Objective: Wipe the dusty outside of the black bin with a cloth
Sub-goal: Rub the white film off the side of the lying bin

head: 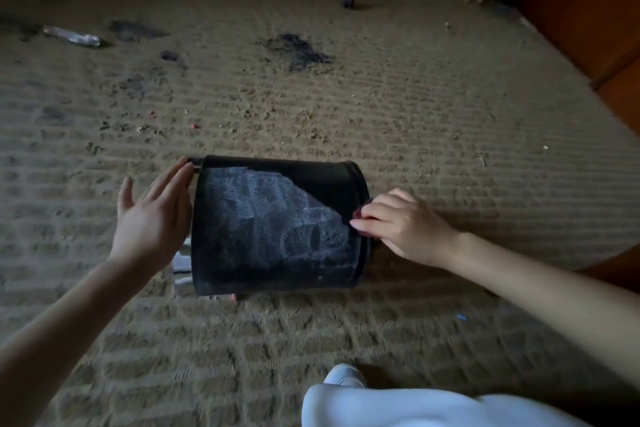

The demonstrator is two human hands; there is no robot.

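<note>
Between both hands, on the carpet, the black bin lies on its side, dust-filmed (no legible label; contents unseen). Left hand is spread flat against one end. Right hand curls on the other end, pinching something dark, unidentifiable.

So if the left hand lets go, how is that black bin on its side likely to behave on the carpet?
The black bin lies on its round wall, so it could roll. It tapers, so it would probably curve rather than run straight. The rough carpet should slow it. The left hand and right hand brace both ends.
</note>
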